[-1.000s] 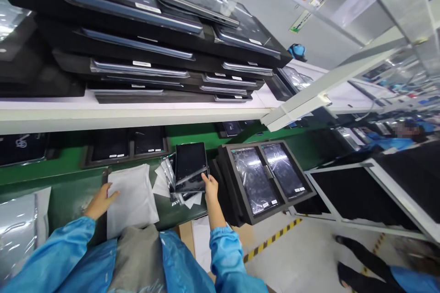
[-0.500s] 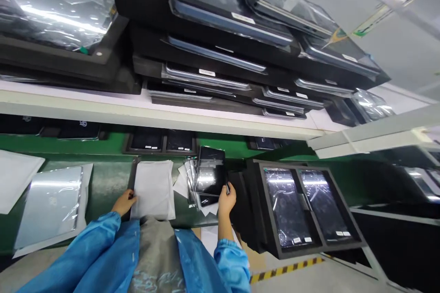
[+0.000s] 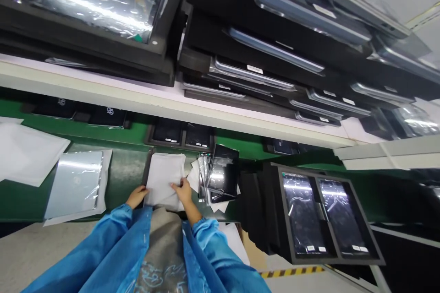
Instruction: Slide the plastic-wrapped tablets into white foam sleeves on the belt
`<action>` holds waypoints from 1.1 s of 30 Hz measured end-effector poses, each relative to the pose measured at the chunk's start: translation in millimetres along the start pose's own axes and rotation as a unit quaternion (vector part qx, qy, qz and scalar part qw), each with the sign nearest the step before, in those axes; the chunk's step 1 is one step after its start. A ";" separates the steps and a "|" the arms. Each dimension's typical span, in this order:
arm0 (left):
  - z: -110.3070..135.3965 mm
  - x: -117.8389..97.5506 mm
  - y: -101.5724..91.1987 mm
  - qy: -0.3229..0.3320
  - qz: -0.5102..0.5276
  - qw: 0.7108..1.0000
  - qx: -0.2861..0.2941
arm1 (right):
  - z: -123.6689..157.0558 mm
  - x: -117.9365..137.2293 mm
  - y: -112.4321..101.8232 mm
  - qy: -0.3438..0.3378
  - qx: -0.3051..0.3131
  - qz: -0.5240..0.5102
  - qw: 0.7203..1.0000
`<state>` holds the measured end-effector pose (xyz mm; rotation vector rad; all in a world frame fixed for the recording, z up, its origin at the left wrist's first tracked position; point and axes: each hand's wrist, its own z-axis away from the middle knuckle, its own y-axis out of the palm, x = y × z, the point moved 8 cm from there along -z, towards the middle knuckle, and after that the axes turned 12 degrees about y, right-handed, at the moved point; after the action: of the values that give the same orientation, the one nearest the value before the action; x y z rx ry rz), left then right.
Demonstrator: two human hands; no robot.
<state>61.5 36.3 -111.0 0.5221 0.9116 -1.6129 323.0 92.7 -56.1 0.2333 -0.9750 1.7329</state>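
A white foam sleeve (image 3: 164, 178) lies on the green work surface (image 3: 127, 174) in front of me. My left hand (image 3: 136, 195) grips its near left corner. My right hand (image 3: 183, 191) pinches its near right edge, fingers closed on the material. Just right of the sleeve a dark tablet (image 3: 222, 175) rests tilted on a pile of clear plastic bags (image 3: 203, 178), with no hand on it.
A black foam tray with two bagged tablets (image 3: 323, 213) stands at the right. A silver bagged device (image 3: 77, 183) lies on white foam at the left. Stacked black trays of tablets (image 3: 268, 55) fill the white shelf (image 3: 137, 100) overhead.
My right hand has let go of the dark tablet, which now rests on the bag pile, and has moved left onto the white sleeve. The view has swung left.
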 end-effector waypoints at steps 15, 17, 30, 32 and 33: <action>110.9 -76.8 -32.5 -0.018 0.476 0.877 -0.070 | 88.6 92.1 -5.4 -0.026 0.103 -0.434 0.895; 115.5 -107.6 -43.3 0.018 0.503 0.856 -0.122 | 103.6 108.5 -12.7 -0.050 0.120 -0.444 0.887; 149.8 -128.1 -161.1 0.029 0.366 0.894 -0.256 | 112.6 81.3 -37.0 -0.002 0.251 -0.432 0.866; 152.0 -115.7 -151.8 -0.003 0.347 0.904 -0.251 | 116.4 75.0 -32.1 0.003 0.300 -0.362 0.883; 152.3 -110.8 -144.5 -0.011 0.344 0.907 -0.241 | 118.7 70.1 -30.6 0.004 0.311 -0.338 0.888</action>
<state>-28.5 -9.5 103.8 0.4072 0.9292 -0.7174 286.0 61.2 76.4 0.8710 -0.2273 1.3223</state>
